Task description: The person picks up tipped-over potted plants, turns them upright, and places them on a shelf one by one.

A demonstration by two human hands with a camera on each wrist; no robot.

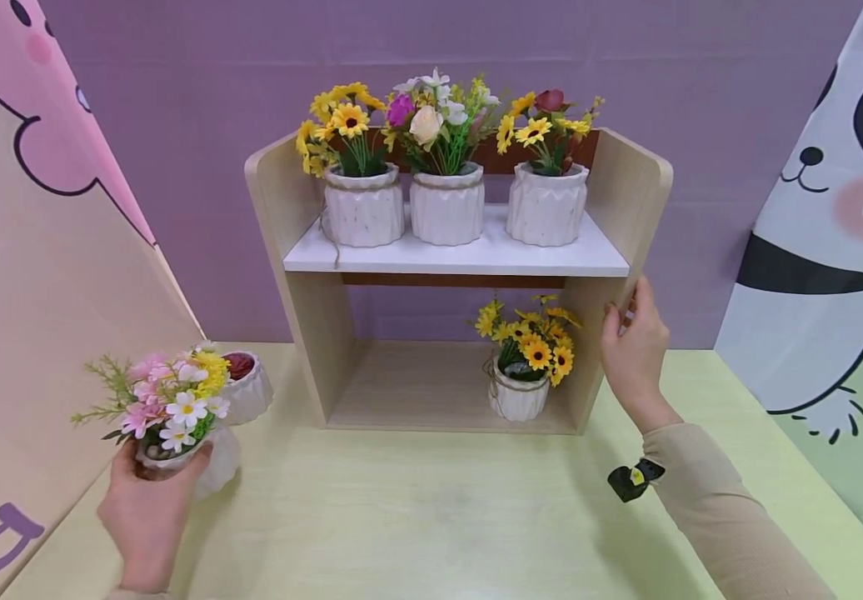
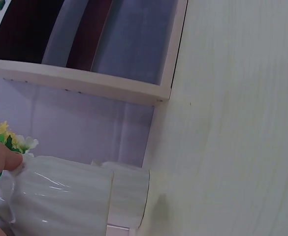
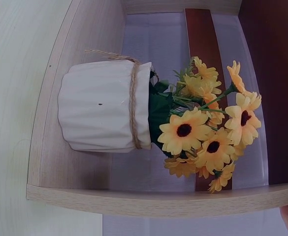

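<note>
At the left of the table, my left hand (image 1: 150,508) grips the rim of a white ceramic flowerpot (image 1: 217,467) with pink, white and yellow artificial flowers (image 1: 169,400). The left wrist view shows the pot's smooth side (image 2: 60,196), with a finger at its wavy rim. Just behind it stands another white pot (image 1: 250,396) with a dark red flower. My right hand (image 1: 637,350) holds the right side panel of a small wooden shelf (image 1: 454,262), fingers partly hidden at its outer side. Nearby on the lower level is a pot of yellow sunflowers (image 3: 104,105) tied with twine.
Three white pots stand on the upper level: sunflowers (image 1: 364,204) on the left, mixed white and purple flowers (image 1: 448,204) in the middle, yellow and red flowers (image 1: 547,204) on the right. Printed panels flank the table (image 1: 416,508), with a panda (image 1: 836,250) on the right one.
</note>
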